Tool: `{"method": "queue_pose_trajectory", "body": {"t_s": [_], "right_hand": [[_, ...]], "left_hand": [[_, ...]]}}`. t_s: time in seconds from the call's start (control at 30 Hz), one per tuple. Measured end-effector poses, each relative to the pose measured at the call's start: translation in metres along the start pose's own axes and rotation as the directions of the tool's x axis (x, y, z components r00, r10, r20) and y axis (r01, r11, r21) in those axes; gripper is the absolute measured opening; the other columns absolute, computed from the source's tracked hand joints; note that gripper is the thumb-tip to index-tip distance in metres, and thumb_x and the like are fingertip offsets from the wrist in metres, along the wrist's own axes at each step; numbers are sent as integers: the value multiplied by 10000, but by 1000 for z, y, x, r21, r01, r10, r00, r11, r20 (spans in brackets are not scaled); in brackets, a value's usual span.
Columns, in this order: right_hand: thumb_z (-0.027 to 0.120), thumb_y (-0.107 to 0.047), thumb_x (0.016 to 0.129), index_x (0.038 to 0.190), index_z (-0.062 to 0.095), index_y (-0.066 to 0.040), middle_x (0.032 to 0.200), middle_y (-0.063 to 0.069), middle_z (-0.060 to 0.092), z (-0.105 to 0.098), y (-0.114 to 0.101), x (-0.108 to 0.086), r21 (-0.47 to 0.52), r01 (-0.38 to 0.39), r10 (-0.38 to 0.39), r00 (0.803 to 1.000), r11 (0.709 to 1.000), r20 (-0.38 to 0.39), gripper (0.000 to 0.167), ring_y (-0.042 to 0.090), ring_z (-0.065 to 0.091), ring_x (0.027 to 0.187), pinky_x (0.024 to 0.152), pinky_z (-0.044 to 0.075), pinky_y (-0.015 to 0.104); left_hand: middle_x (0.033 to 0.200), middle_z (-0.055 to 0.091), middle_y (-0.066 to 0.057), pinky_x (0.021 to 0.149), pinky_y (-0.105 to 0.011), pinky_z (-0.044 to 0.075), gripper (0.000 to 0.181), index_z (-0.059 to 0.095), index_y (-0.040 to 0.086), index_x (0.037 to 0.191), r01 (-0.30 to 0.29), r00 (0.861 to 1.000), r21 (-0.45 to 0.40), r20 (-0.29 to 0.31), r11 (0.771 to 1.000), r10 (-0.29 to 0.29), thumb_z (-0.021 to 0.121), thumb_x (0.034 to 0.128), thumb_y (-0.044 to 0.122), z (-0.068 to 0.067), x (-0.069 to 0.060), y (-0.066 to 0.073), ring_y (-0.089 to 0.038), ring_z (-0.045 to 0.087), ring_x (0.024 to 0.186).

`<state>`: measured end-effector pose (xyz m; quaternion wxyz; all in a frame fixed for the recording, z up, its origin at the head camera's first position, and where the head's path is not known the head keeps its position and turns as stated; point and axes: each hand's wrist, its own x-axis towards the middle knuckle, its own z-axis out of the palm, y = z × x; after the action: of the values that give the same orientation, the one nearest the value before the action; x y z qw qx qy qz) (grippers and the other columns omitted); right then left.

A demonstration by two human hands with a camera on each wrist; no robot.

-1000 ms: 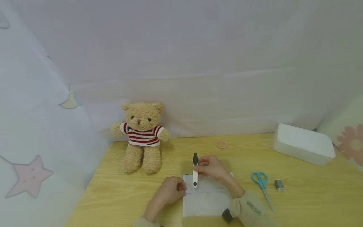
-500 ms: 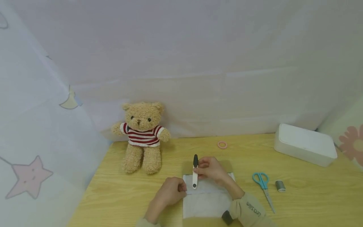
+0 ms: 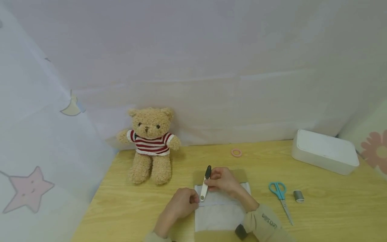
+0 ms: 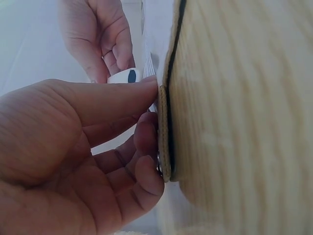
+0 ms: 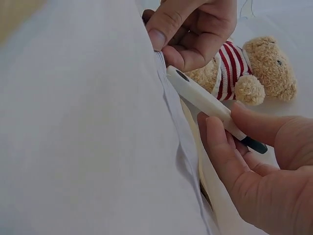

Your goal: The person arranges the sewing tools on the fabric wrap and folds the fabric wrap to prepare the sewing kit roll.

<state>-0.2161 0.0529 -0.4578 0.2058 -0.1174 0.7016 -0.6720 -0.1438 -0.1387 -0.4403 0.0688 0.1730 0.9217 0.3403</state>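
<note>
A white cloth (image 3: 222,217) with a raised crosswise fold lies on a tan backing (image 3: 240,175). My left hand (image 3: 182,202) is at the cloth's left edge; in the right wrist view its thumb and curled fingers pinch the layered fold (image 5: 168,90). Between thumb and fingers my right hand (image 3: 223,181) grips a slim white tool (image 5: 208,104) with a dark tip, its exact kind unclear. The tool's rounded white end, marked with a dark spot, points towards the left fingertips, close to the fold. In the left wrist view the left fingers partly hide this tool (image 4: 117,77).
A teddy bear (image 3: 151,148) in a striped shirt sits at the back left. A pink ring (image 3: 236,153) lies behind the right hand. To the right are blue-handled scissors (image 3: 281,198), a grey thread spool (image 3: 298,196) and a white box (image 3: 325,151).
The white tool has tilted from nearly upright to a slant, its white end swinging left towards the left hand. The left hand stays at the cloth's edge.
</note>
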Motion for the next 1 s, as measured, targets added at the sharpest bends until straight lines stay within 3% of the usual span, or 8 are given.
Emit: {"method": "queue_pose_trajectory", "body": {"t_s": [0.27, 0.37, 0.5, 0.7, 1.0], "right_hand": [[711, 31, 814, 989, 582, 109, 748, 82, 665, 3, 6, 0, -11, 20, -20, 1000, 1000, 23, 231, 179, 665, 649, 636, 570, 335], [706, 37, 816, 1129, 498, 118, 765, 105, 670, 4, 6, 0, -12, 32, -32, 999, 999, 22, 384, 178, 661, 632, 621, 568, 325], [700, 46, 820, 1256, 367, 47, 782, 140, 677, 5, 7, 0, -4, 56, -56, 998, 998, 35, 548, 179, 655, 608, 609, 567, 325], [698, 51, 821, 1274, 361, 33, 769, 132, 674, 5, 6, 0, -12, 73, -72, 996, 997, 49, 566, 189, 653, 604, 612, 568, 347], [695, 93, 801, 1274, 351, -8, 740, 171, 674, 6, 5, -1, -84, 73, -71, 997, 994, 24, 593, 222, 662, 598, 576, 563, 353]], "left_hand": [[580, 438, 88, 499, -211, 345, 184, 589, 100, 680, -13, 1000, 33, -16, 999, 13, 710, 766, -10, 1, 0, 2, -30, 379, 534], [575, 438, 87, 500, -211, 346, 189, 590, 98, 669, -21, 1000, 40, -17, 999, 21, 708, 761, -17, 0, 0, 2, -32, 381, 532], [609, 453, 72, 531, -220, 353, 194, 592, 103, 657, -25, 999, 58, -19, 998, 26, 705, 758, -19, 0, 0, 4, -50, 392, 573], [678, 443, 40, 595, -235, 338, 200, 596, 115, 647, -5, 999, 97, -35, 995, 8, 700, 764, -9, 2, -1, 6, -94, 383, 658], [743, 475, 46, 629, -243, 373, 178, 637, 122, 613, -25, 996, 132, -84, 991, 37, 727, 719, 11, 3, 1, 2, -98, 430, 704]]}}
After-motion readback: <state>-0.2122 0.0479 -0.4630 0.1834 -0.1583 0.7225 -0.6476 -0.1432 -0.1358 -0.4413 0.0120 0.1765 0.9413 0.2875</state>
